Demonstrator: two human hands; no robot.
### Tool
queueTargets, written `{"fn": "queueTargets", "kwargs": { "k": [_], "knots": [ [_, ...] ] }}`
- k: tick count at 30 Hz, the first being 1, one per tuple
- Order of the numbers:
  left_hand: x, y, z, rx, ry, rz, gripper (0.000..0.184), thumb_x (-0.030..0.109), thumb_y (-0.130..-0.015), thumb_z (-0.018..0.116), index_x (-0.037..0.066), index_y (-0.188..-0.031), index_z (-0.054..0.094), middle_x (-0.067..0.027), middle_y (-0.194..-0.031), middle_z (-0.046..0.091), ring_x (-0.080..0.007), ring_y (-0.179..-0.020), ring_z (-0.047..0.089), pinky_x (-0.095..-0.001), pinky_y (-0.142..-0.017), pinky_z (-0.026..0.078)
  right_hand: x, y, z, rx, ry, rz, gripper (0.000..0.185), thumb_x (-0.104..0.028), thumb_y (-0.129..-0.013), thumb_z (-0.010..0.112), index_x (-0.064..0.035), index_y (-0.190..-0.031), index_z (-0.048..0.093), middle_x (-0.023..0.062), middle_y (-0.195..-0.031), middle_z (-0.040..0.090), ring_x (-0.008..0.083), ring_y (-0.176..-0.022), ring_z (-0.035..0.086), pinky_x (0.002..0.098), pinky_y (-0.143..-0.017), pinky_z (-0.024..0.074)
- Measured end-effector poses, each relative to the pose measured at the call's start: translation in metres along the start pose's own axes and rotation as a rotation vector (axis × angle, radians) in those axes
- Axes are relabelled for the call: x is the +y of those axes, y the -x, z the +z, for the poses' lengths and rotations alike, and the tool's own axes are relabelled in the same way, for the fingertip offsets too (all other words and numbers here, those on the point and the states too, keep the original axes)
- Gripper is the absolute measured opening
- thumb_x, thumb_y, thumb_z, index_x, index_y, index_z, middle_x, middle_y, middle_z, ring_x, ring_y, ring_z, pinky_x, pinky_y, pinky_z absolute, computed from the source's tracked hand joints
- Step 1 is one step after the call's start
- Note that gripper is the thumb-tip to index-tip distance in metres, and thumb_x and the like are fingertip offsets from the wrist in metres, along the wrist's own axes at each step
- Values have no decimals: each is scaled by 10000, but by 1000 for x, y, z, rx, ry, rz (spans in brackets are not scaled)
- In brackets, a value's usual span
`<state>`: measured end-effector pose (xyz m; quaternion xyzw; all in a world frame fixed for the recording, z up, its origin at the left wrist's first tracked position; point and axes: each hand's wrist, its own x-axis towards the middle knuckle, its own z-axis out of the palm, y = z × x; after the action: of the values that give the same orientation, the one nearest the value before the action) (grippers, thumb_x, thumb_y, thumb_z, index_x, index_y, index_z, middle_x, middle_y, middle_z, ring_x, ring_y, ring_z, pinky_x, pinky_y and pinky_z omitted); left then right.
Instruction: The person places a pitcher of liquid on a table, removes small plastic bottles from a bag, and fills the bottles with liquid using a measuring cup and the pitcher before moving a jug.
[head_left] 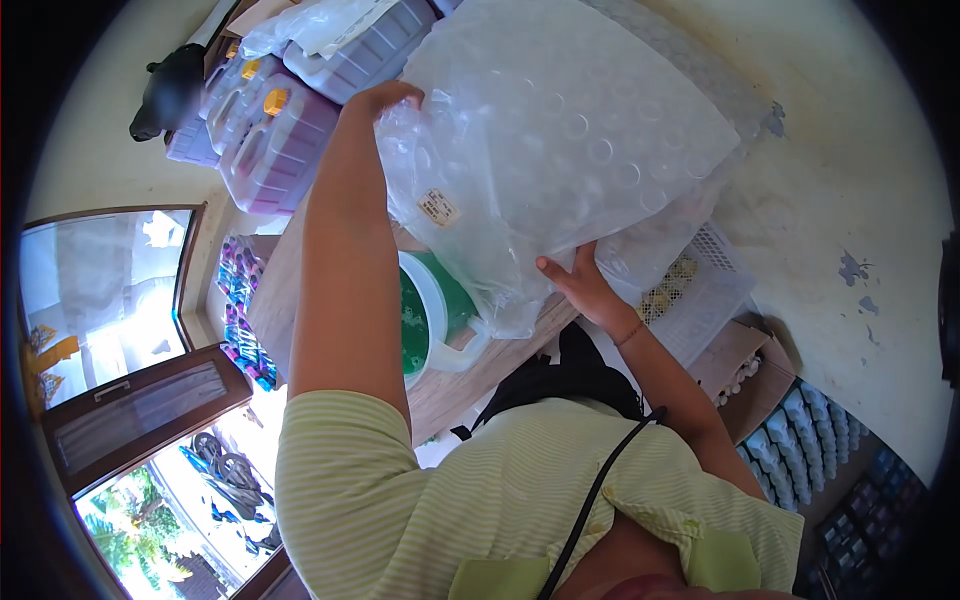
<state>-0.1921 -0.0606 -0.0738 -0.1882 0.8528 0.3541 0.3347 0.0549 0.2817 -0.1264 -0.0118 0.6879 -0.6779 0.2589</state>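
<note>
A big clear plastic bag (pixel 560 120) full of see-through round pieces, perhaps bottles or cups, fills the upper middle of the view, tilted above the wooden table. A small printed label (pixel 438 208) is on its plastic. My left hand (pixel 388 97) is closed on the bag's upper left edge, with the fingertips partly hidden in the plastic. At the lower edge, my right hand (pixel 590 290) grips the bag with the thumb out to the side and some fingers hidden. Below the bag stands a green container with a white rim and handle (pixel 465 352).
Jugs of purple liquid with yellow caps (pixel 275 150) stand at upper left. Colourful packed bottles (pixel 245 310) lie beside the wooden table (pixel 440 405). To the right are a white plastic basket (pixel 715 300), a cardboard box (pixel 765 375) and stacked pale-blue items (pixel 800 440) along the wall.
</note>
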Motion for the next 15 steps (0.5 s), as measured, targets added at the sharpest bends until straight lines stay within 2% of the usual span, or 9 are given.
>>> {"fn": "queueTargets", "kwargs": {
  "k": [1,3,4,7,10,13,15],
  "knots": [
    [0,2,-5,-54,91,50,247,197,-612,597,82,-830,612,-54,-885,627,-176,-835,555,-285,-692,440,2,-6,-1,8,118,-95,954,-321,-802,649,14,-1375,-36,211,-1421,104,304,-1317,184,354,-1081,173],
    [-13,5,-20,-169,277,146,209,194,-643,568,78,-813,603,-67,-932,635,-175,-855,562,-293,-725,448,3,-11,-7,10,106,-86,919,-309,-807,643,20,-1374,-1,216,-1418,138,308,-1316,194,354,-1079,177],
    [-20,-1,-24,-217,355,110,269,267,-706,581,83,-899,615,-77,-1024,627,-178,-930,569,-305,-776,458,3,-10,-9,13,100,-80,901,-302,-810,640,23,-1374,17,218,-1416,155,309,-1315,198,354,-1078,178],
    [-2,17,-7,71,174,-108,422,359,-746,627,71,-1053,597,-80,-1072,611,-200,-973,574,-320,-820,457,11,-16,-5,-20,265,-129,883,-318,-803,649,33,-1369,69,221,-1390,234,313,-1305,227,356,-1073,186],
    [-11,7,-17,-24,155,245,574,406,-741,673,47,-1172,544,-92,-1073,608,-221,-987,578,-326,-854,446,-11,-10,-8,-117,125,-180,831,-344,-810,645,37,-1355,147,213,-1365,288,299,-1300,258,353,-1054,236],
    [-16,-4,-21,74,168,192,548,341,-756,682,20,-1175,535,-105,-1059,608,-228,-959,585,-331,-868,438,-10,-8,-17,-40,-258,56,731,-421,-839,592,31,-1314,269,183,-1238,437,247,-1170,419,319,-963,344],
    [-17,-11,-21,126,80,212,530,335,-759,680,22,-1163,541,-104,-1052,609,-224,-955,585,-338,-861,443,-15,-11,-20,-96,-57,197,661,-464,-857,543,35,-1252,365,149,-1110,510,204,-1033,474,294,-887,377]
  ]
}}
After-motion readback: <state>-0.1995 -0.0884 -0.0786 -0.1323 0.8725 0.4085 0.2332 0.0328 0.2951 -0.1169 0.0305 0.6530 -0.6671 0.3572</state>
